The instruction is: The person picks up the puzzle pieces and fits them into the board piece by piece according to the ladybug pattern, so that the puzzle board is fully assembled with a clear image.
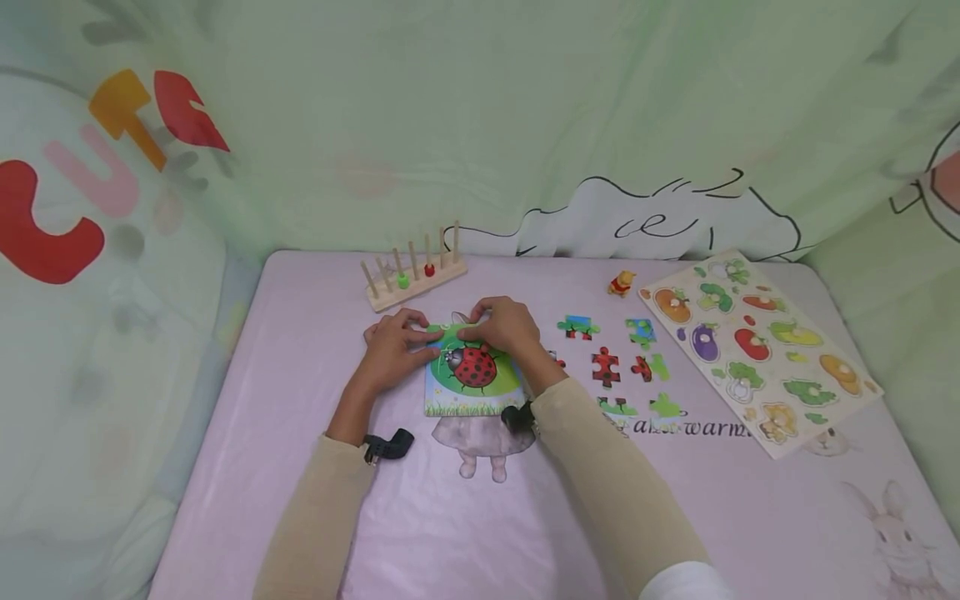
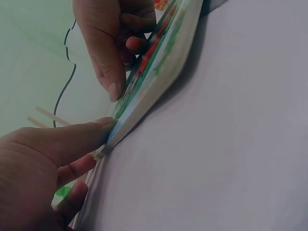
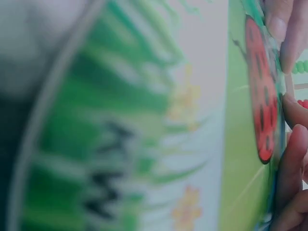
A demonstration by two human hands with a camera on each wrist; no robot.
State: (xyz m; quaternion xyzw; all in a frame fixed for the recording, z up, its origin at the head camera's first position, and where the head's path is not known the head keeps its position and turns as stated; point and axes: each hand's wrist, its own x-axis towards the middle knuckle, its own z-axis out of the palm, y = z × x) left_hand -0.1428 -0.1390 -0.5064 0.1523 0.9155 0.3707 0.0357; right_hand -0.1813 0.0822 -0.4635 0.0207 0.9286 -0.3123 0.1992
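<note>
A square ladybug puzzle board (image 1: 474, 368) is held up from the table in the head view, its picture facing me. My left hand (image 1: 393, 352) pinches its upper left edge; in the left wrist view the thumb lies on the picture side and the fingers are behind. At the top edge, towards the right, my right hand (image 1: 512, 327) grips the board with thumb and fingers. The board's thick side edge (image 2: 161, 89) shows tilted in the left wrist view. Printed grass and the red ladybug (image 3: 262, 91) fill much of the right wrist view.
Several loose jigsaw pieces (image 1: 605, 367) lie right of the board. Farther right rests a vegetable peg board (image 1: 757, 350), with a small bear figure (image 1: 621, 283) near its upper corner. Behind my hands stands a wooden peg rack (image 1: 416, 289) with green and red beads.
</note>
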